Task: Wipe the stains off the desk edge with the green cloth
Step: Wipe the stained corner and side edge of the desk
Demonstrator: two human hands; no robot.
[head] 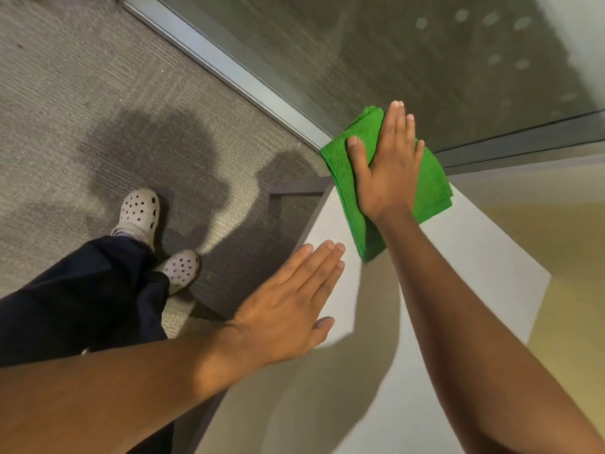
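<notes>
In the lower part of the frame the left arm reaches in from the lower left, and the left hand [288, 299] lies flat on the pale tabletop [458, 267] just at its left edge. Its fingers [322, 262] are straight and pressed together, holding nothing, thumb tucked alongside.

The right arm runs up from the lower right corner to the centre right of the frame. There the right hand [388, 165] presses palm-down on the cloth [432, 181]; its fingers are stretched out flat and slightly spread, thumb out to the left, pinning the cloth rather than closing around it.

The cloth is green, folded into a thick pad, and sits at the far corner of the tabletop, its left side overhanging the edge. Just beyond it a glass panel [442, 60] in a metal frame [226, 67] runs toward the upper left.

At the left of the frame, dark trousers [82, 296] and two pale perforated clogs [140, 211] stand on grey carpet [65, 93], where the person's shadow falls.
</notes>
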